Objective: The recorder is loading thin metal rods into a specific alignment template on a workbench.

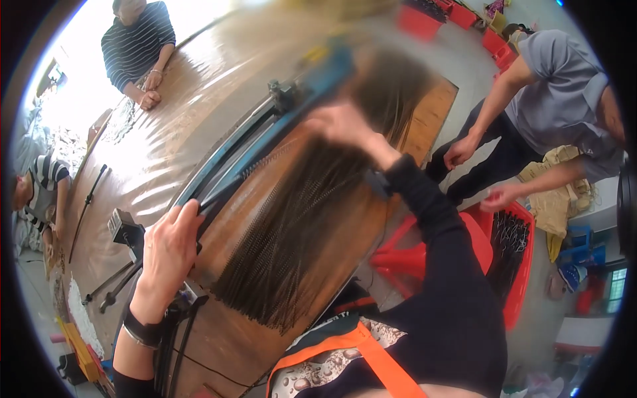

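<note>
My left hand (167,247), a dark band at its wrist, is closed at the near end of a long blue metal rail fixture (240,167). What its fingers hold is hidden. My right hand (342,126) reaches toward the far end of that fixture, above a large bundle of thin dark rods. It is smeared by motion, so its fingers cannot be read. The rods (272,265) have a ridged, spring-like surface and lie lengthwise on the table beside the fixture. One thin coiled piece (262,162) runs along the fixture's edge.
A brown table (149,182) carries a clamp-like metal block (123,227) and loose dark rods. To my right are a red stool (405,255) and a red crate (521,278) of dark parts. A person (557,86) stands at right; two others are across the table.
</note>
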A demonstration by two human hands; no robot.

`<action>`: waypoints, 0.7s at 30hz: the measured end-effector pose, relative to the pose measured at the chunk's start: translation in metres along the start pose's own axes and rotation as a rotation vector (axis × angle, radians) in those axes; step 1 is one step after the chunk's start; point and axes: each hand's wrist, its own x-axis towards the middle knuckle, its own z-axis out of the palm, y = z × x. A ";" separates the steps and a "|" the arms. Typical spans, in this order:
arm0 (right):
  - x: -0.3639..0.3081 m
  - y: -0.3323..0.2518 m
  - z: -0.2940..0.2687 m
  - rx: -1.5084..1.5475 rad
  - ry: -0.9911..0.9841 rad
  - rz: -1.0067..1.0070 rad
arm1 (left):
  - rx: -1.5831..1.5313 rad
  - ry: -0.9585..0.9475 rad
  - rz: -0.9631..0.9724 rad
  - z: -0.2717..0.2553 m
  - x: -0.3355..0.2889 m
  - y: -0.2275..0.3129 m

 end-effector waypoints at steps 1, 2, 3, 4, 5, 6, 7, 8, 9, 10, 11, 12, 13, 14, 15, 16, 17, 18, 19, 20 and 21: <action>-0.006 0.017 -0.007 -0.133 -0.047 0.199 | 0.027 -0.036 0.003 -0.002 0.004 0.001; -0.005 0.010 -0.015 -0.128 -0.053 0.202 | 0.043 -0.084 -0.001 -0.002 0.001 0.004; -0.002 0.003 -0.024 -0.149 -0.018 0.111 | 0.059 -0.131 -0.003 -0.003 -0.003 0.007; 0.004 -0.008 -0.035 -0.173 0.023 0.024 | 0.057 -0.137 -0.001 -0.006 -0.004 0.007; 0.005 -0.015 -0.041 -0.197 0.064 -0.064 | 0.012 -0.098 -0.015 -0.012 -0.006 0.006; 0.002 -0.017 -0.047 -0.200 0.066 -0.063 | -0.031 -0.052 -0.027 -0.016 -0.006 0.004; -0.002 -0.021 -0.052 -0.255 0.073 -0.056 | -0.074 -0.006 -0.040 -0.019 -0.006 0.002; -0.007 -0.024 -0.055 -0.309 0.079 -0.049 | -0.073 -0.006 -0.038 -0.017 -0.008 0.000; -0.012 -0.027 -0.057 -0.365 0.085 -0.040 | -0.014 -0.010 -0.012 -0.013 -0.009 0.000; -0.015 -0.029 -0.055 -0.367 0.087 -0.037 | 0.046 -0.014 0.014 -0.011 -0.009 0.000; -0.016 -0.031 -0.049 -0.328 0.122 -0.037 | 0.106 -0.017 0.039 -0.009 -0.010 0.000; -0.017 -0.033 -0.043 -0.287 0.157 -0.038 | 0.107 -0.017 0.041 -0.009 -0.011 -0.001; -0.017 -0.034 -0.040 -0.247 0.191 -0.039 | 0.078 -0.059 0.015 -0.011 -0.012 -0.001; -0.017 -0.036 -0.038 -0.243 0.191 -0.038 | 0.049 -0.103 -0.014 -0.014 -0.013 0.000; -0.016 -0.040 -0.037 -0.237 0.226 -0.059 | 0.020 -0.146 -0.043 -0.016 -0.015 0.000; -0.014 -0.042 -0.037 -0.232 0.260 -0.081 | 0.021 -0.147 -0.045 -0.016 -0.017 -0.001; -0.013 -0.043 -0.036 -0.226 0.294 -0.103 | 0.026 -0.155 -0.047 -0.016 -0.019 -0.002; -0.012 -0.040 -0.035 -0.225 0.293 -0.104 | 0.032 -0.163 -0.049 -0.016 -0.022 -0.005; -0.013 -0.033 -0.037 -0.284 0.234 -0.088 | 0.036 -0.170 -0.049 -0.016 -0.025 -0.006; -0.012 -0.028 -0.039 -0.344 0.175 -0.072 | 0.035 -0.170 -0.049 -0.017 -0.028 -0.008; -0.013 -0.024 -0.039 -0.403 0.116 -0.057 | 0.038 -0.149 -0.047 -0.018 -0.032 -0.012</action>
